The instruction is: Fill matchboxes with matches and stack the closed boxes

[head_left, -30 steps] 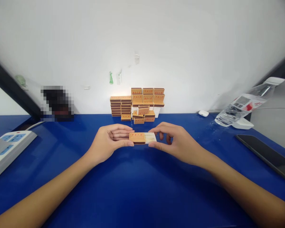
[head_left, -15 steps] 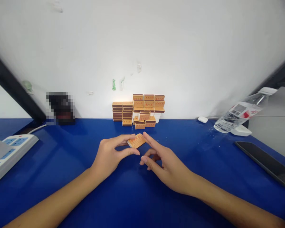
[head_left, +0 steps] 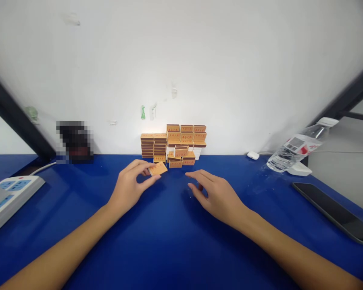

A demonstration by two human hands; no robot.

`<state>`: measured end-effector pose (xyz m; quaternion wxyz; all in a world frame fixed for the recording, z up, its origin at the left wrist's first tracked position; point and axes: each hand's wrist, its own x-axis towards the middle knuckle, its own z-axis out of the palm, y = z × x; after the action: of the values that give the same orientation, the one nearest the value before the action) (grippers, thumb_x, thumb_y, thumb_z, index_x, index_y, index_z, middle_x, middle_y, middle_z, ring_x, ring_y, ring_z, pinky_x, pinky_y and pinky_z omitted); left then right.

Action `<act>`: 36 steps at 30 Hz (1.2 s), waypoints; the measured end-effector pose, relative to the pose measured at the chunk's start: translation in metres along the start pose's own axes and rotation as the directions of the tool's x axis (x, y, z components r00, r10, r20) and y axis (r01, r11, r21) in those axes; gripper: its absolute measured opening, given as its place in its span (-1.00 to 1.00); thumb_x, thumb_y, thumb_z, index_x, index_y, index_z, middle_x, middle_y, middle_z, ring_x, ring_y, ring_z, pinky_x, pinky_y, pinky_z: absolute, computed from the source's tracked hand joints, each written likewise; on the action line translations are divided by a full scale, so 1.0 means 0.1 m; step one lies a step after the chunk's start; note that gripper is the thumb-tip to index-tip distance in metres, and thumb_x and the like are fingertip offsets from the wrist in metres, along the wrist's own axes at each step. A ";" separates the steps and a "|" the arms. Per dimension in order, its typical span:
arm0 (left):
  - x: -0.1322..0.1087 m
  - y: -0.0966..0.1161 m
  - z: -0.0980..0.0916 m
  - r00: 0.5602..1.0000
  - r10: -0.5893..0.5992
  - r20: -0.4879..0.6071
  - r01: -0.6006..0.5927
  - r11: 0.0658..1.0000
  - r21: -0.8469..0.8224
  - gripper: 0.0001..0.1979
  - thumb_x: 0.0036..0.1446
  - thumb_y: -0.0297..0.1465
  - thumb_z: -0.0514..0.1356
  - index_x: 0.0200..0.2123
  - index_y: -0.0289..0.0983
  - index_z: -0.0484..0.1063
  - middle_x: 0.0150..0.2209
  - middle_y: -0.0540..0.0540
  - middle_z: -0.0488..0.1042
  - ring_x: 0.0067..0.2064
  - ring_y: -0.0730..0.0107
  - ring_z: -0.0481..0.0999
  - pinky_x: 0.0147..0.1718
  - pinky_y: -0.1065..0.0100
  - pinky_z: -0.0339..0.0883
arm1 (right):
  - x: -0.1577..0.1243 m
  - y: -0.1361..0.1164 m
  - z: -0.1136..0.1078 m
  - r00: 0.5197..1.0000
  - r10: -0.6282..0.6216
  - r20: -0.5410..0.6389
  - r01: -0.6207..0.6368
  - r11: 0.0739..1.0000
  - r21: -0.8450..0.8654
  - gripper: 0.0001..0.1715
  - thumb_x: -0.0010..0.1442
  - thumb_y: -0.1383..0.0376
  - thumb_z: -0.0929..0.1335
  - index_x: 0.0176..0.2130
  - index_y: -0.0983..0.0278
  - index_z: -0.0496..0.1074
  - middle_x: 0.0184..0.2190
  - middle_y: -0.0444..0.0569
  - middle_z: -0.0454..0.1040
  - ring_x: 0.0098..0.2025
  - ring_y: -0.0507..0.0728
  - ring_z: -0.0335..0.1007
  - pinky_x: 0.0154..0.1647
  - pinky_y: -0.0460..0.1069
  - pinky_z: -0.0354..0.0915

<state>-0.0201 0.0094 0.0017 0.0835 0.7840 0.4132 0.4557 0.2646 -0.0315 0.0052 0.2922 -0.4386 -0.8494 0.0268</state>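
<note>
My left hand (head_left: 132,181) grips a small orange matchbox (head_left: 159,169) between thumb and fingers, tilted in front of the left stack. My right hand (head_left: 216,193) is apart from it on the right, fingers loosely bent with a gap at the thumb, holding nothing. Against the wall rises a left stack of matchboxes (head_left: 153,146) lying flat in two columns. Beside it is a taller pile with upright matchboxes (head_left: 186,137) showing their printed faces. At its front, a tilted matchbox (head_left: 181,152) rests above a few others near the table.
On the right stand a leaning water bottle (head_left: 299,147), a small white case (head_left: 253,155) and a black phone (head_left: 332,211). A white power strip (head_left: 15,197) lies at left, with a pixelated dark object (head_left: 75,141) behind. All sit on the blue table (head_left: 175,241).
My left hand has carried the matchbox left, toward the left stack. My right hand has come off the matchbox and moved slightly right.
</note>
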 end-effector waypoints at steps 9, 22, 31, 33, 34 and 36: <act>0.07 -0.33 -0.04 0.976 -0.219 -0.007 0.219 0.974 0.056 -0.67 0.32 -0.18 0.28 0.03 -0.25 0.60 0.02 -0.15 0.60 -0.15 0.28 0.68 0.00 0.17 0.63 | 0.02 0.12 -0.07 0.993 0.025 0.113 -0.015 0.996 -0.085 -0.76 0.47 0.31 0.28 -0.02 0.25 0.54 -0.13 0.05 0.63 -0.29 0.13 0.53 -0.22 0.06 0.41; 0.05 -0.61 -0.03 0.960 -0.278 0.010 0.265 0.925 0.273 -0.70 0.26 -0.36 0.18 0.04 -0.20 0.54 -0.02 -0.14 0.66 0.03 0.05 0.64 0.12 0.02 0.51 | 0.04 0.13 -0.01 0.990 0.063 0.129 -0.060 0.998 -0.025 -0.82 0.40 0.38 0.35 -0.15 0.26 0.58 -0.26 -0.04 0.60 -0.36 0.08 0.45 -0.27 0.00 0.30; 0.04 -0.65 0.00 0.965 -0.194 0.176 0.133 0.942 0.308 -0.47 0.39 -0.12 0.09 0.29 -0.23 0.44 0.29 -0.25 0.50 0.36 -0.07 0.41 0.36 -0.12 0.25 | 0.08 0.08 0.00 0.986 0.095 0.135 -0.091 0.995 -0.038 -0.82 0.38 0.40 0.36 -0.18 0.24 0.59 -0.28 -0.07 0.60 -0.35 0.07 0.45 -0.26 -0.02 0.27; 0.04 -0.66 -0.01 0.963 -0.200 0.182 0.135 0.938 0.318 -0.44 0.40 -0.09 0.07 0.32 -0.24 0.41 0.29 -0.28 0.48 0.36 -0.09 0.40 0.35 -0.15 0.26 | 0.09 0.08 0.00 0.987 0.089 0.136 -0.085 0.996 -0.039 -0.82 0.38 0.41 0.36 -0.20 0.24 0.59 -0.27 -0.07 0.60 -0.35 0.06 0.45 -0.25 -0.03 0.27; 0.04 -0.66 -0.01 0.962 -0.202 0.185 0.135 0.937 0.323 -0.43 0.41 -0.09 0.06 0.33 -0.24 0.40 0.30 -0.28 0.48 0.36 -0.09 0.40 0.34 -0.15 0.26 | 0.09 0.08 0.01 0.987 0.087 0.136 -0.083 0.996 -0.039 -0.82 0.38 0.41 0.36 -0.21 0.24 0.59 -0.26 -0.07 0.60 -0.34 0.06 0.45 -0.25 -0.03 0.26; 0.03 -0.66 -0.01 0.960 -0.206 0.189 0.135 0.934 0.332 -0.43 0.41 -0.09 0.06 0.34 -0.24 0.38 0.30 -0.29 0.47 0.36 -0.08 0.40 0.34 -0.13 0.27 | 0.09 0.09 0.01 0.987 0.087 0.133 -0.083 0.996 -0.035 -0.81 0.38 0.41 0.36 -0.22 0.25 0.59 -0.26 -0.06 0.59 -0.32 0.07 0.45 -0.25 -0.03 0.26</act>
<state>-0.0578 0.0542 -0.0297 0.0417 0.7939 0.5356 0.2847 0.2668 -0.0187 0.0053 0.2266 -0.4760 -0.8479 0.0564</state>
